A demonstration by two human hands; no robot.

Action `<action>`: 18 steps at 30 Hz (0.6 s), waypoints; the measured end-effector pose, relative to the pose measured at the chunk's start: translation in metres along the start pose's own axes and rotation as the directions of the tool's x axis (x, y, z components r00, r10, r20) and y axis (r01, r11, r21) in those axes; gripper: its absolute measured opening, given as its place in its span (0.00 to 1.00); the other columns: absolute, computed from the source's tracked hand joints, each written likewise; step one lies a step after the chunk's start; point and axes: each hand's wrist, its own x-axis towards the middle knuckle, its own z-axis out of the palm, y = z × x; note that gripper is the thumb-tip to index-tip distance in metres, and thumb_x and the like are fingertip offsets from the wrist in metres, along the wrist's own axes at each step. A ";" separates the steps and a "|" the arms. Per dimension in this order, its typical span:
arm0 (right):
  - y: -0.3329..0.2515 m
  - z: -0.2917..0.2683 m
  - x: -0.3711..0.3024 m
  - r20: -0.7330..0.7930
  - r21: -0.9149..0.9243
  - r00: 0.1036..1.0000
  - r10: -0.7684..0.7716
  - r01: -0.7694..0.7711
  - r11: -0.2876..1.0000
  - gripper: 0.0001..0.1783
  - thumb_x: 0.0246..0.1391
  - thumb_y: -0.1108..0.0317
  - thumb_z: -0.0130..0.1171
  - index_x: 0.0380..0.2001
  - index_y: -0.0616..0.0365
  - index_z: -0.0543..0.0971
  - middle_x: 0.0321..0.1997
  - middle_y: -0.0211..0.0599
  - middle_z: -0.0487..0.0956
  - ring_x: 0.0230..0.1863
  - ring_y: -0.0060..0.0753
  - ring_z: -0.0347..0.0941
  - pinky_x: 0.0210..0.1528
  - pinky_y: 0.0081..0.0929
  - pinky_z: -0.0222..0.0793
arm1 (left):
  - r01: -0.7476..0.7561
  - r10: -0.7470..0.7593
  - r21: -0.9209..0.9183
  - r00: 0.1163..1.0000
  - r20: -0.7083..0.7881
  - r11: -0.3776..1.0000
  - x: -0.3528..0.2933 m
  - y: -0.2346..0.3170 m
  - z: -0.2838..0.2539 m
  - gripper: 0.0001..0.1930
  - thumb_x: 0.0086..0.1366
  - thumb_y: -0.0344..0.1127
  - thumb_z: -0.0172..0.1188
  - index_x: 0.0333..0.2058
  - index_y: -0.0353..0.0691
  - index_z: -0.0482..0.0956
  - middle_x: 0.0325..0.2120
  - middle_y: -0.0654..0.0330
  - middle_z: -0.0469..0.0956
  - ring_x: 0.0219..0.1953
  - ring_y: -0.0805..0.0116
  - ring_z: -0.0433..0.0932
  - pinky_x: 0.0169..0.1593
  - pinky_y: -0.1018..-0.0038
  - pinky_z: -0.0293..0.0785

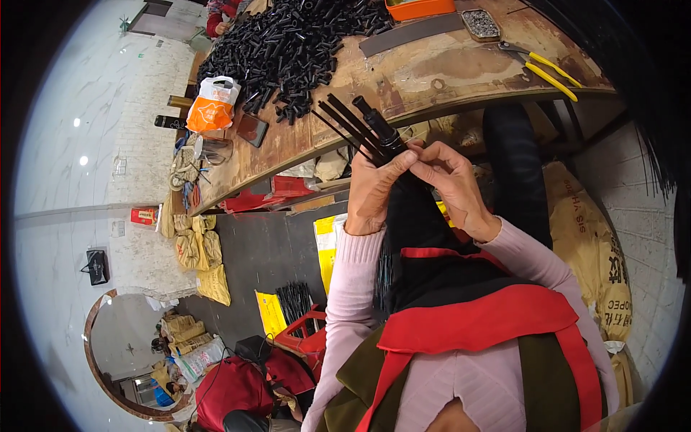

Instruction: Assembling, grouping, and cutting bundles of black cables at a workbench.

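Observation:
My left hand (371,191) is closed around a bundle of thin black rods (344,122) and a stepped black tube piece (378,121), which point up and away toward the workbench. The thumb lies across the lower end of the tube piece. Close beside it, my right hand (457,191) has its thumb and fingertips pinched together at that same lower end. Whether the right fingers also hold some smaller part is hidden. Both hands are above my lap, just off the bench's near edge.
A wooden workbench (403,72) carries a heap of short black tubes (288,50), an orange-and-white plastic bag (214,104), a phone (252,130), yellow-handled cutters (551,74), a tin of small metal bits (481,26) and an orange tray (421,9). Sacks (583,230) stand at right.

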 end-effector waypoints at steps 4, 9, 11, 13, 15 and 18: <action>-0.004 -0.001 0.006 -0.015 0.010 0.997 0.081 -0.081 0.997 0.04 0.58 0.73 0.61 0.35 0.58 0.77 0.49 0.30 0.77 0.50 0.18 0.71 0.56 0.18 0.63 | -0.042 0.046 0.066 0.997 -0.057 0.997 -0.003 0.003 0.007 0.12 0.56 0.23 0.68 0.39 0.33 0.78 0.33 0.57 0.83 0.39 0.70 0.81 0.46 0.76 0.75; 0.003 -0.002 0.006 -0.028 0.210 0.997 0.067 -0.060 0.976 0.06 0.57 0.74 0.62 0.38 0.60 0.77 0.42 0.30 0.79 0.46 0.19 0.73 0.53 0.19 0.66 | -0.113 0.166 0.297 0.973 -0.158 0.948 -0.006 -0.001 0.019 0.09 0.58 0.25 0.66 0.37 0.30 0.80 0.35 0.52 0.83 0.39 0.65 0.82 0.47 0.74 0.76; 0.003 -0.003 0.006 -0.042 0.245 0.996 0.075 -0.063 0.967 0.08 0.56 0.75 0.63 0.39 0.61 0.77 0.39 0.30 0.79 0.43 0.19 0.74 0.49 0.18 0.69 | -0.117 0.189 0.342 0.964 -0.187 0.932 -0.009 -0.003 0.021 0.09 0.59 0.25 0.66 0.37 0.29 0.80 0.35 0.52 0.83 0.39 0.66 0.82 0.47 0.75 0.77; 0.000 -0.006 0.005 0.028 0.252 0.990 0.139 -0.142 0.957 0.10 0.58 0.75 0.61 0.43 0.60 0.78 0.46 0.31 0.79 0.49 0.22 0.73 0.56 0.20 0.65 | -0.145 0.195 0.279 0.968 -0.161 0.949 -0.011 -0.004 0.021 0.08 0.59 0.25 0.65 0.37 0.28 0.80 0.35 0.52 0.83 0.41 0.63 0.82 0.49 0.72 0.76; 0.000 -0.004 0.002 0.005 0.226 0.997 0.083 -0.082 0.971 0.10 0.58 0.75 0.60 0.44 0.60 0.77 0.46 0.31 0.79 0.50 0.22 0.73 0.56 0.20 0.65 | -0.123 0.154 0.238 0.982 -0.114 0.963 -0.008 -0.002 0.016 0.09 0.60 0.26 0.65 0.38 0.29 0.80 0.35 0.54 0.83 0.39 0.68 0.81 0.47 0.75 0.76; 0.004 -0.005 0.000 -0.013 0.184 1.000 -0.005 0.007 0.983 0.11 0.58 0.76 0.60 0.45 0.61 0.77 0.47 0.32 0.78 0.51 0.22 0.72 0.57 0.21 0.64 | -0.107 0.112 0.169 0.993 -0.024 0.980 -0.005 0.000 0.013 0.10 0.61 0.27 0.64 0.40 0.28 0.81 0.36 0.56 0.83 0.38 0.72 0.80 0.46 0.77 0.75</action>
